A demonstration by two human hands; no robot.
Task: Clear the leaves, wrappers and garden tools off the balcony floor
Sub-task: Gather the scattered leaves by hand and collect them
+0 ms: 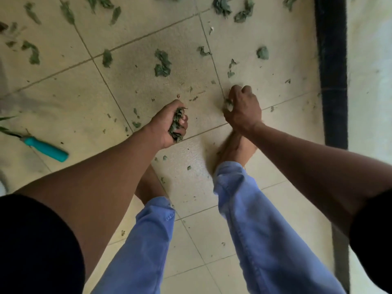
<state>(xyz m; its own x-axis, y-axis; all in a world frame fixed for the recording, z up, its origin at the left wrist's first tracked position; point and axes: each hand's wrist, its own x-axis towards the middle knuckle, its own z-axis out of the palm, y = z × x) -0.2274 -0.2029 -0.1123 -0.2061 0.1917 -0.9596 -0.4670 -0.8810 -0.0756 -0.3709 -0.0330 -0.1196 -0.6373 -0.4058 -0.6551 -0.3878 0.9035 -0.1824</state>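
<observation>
Left hand (pixel 169 126): fingers curled round a wad of crumpled dark green leaves (pixel 177 126), wad pressed between fingertips and palm.
Right hand (pixel 241 107): knuckles up, fingers bent down onto the floor, pinching a small green leaf scrap (pixel 228 102) at 9 o'clock of the hand.
Loose wilted green leaves (pixel 162 63): scattered over the beige tiled floor (pixel 131 81), 12 o'clock of both hands.
Teal-handled garden tool (pixel 45 148): flat on tiles, 9 o'clock of left hand, well apart.
</observation>
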